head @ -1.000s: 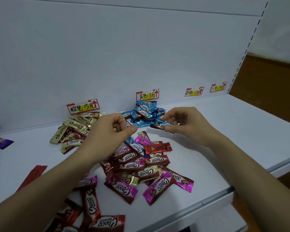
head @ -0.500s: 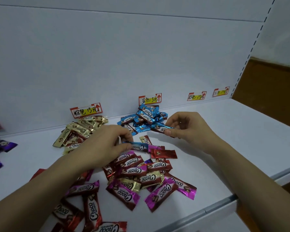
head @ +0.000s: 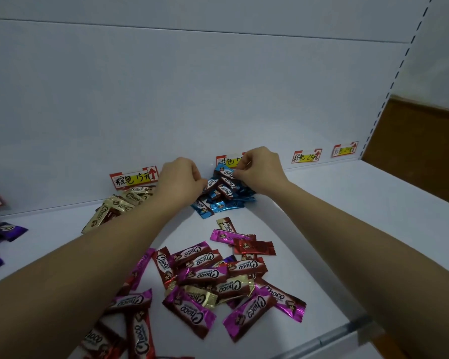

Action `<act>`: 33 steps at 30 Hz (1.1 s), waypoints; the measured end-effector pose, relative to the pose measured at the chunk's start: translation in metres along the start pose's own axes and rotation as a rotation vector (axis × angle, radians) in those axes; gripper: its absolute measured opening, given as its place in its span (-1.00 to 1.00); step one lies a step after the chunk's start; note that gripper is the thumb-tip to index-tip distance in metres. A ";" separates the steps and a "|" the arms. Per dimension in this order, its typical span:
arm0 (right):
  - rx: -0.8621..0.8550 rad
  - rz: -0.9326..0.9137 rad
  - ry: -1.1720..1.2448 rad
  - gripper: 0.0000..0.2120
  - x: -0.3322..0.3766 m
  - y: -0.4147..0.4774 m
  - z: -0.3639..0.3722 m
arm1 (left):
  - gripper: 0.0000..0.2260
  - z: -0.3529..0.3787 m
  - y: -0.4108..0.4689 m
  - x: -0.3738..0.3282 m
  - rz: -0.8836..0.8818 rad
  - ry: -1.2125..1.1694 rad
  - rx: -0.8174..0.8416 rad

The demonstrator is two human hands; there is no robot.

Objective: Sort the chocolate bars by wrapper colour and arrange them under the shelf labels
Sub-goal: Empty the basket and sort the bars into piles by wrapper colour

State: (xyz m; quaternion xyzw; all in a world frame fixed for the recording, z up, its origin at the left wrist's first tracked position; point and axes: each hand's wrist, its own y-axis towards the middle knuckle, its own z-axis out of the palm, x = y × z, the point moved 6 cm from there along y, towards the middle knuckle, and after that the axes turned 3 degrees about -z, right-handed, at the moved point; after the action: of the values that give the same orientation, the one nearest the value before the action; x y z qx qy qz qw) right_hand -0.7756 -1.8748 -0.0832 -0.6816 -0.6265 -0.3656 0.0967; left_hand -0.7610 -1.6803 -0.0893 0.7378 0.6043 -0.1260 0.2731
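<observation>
- The blue pile (head: 223,196) lies at the back of the shelf (head: 360,203), directly under the blue label (head: 227,161).
- The right hand (head: 261,169) pinches one blue bar (head: 224,172) by its end, on top of that pile.
- Best done by laying the bar flat among the others and letting go cleanly, without nudging any towards the gold pile (head: 119,206) nearby.
- The left hand (head: 182,180) sits knuckles-up at the pile's left edge with its fingers curled. Whether they grasp a wrapper I cannot tell.
- Both forearms stretch forward over the mixed heap (head: 218,275), which is not yet sorted.
</observation>
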 end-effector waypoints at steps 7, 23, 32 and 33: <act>-0.011 -0.101 -0.071 -0.81 0.010 -0.033 -0.014 | -0.79 -0.007 -0.024 -0.003 0.174 0.175 0.049; 0.486 -0.053 -0.198 -0.77 0.045 -0.099 0.020 | -0.85 -0.039 -0.169 -0.003 0.685 0.053 0.568; 0.280 -0.136 0.000 -0.88 0.061 -0.104 0.002 | -0.81 -0.034 -0.179 0.000 0.632 0.082 0.564; 0.268 -0.140 0.032 -0.86 0.064 -0.104 -0.001 | -0.85 -0.035 -0.179 0.000 0.630 0.077 0.560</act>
State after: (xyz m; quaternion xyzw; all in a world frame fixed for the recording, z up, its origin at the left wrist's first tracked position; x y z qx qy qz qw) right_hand -0.8751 -1.8055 -0.0766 -0.6115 -0.7139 -0.2951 0.1712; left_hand -0.9383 -1.6393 -0.1054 0.9363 0.3016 -0.1681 0.0646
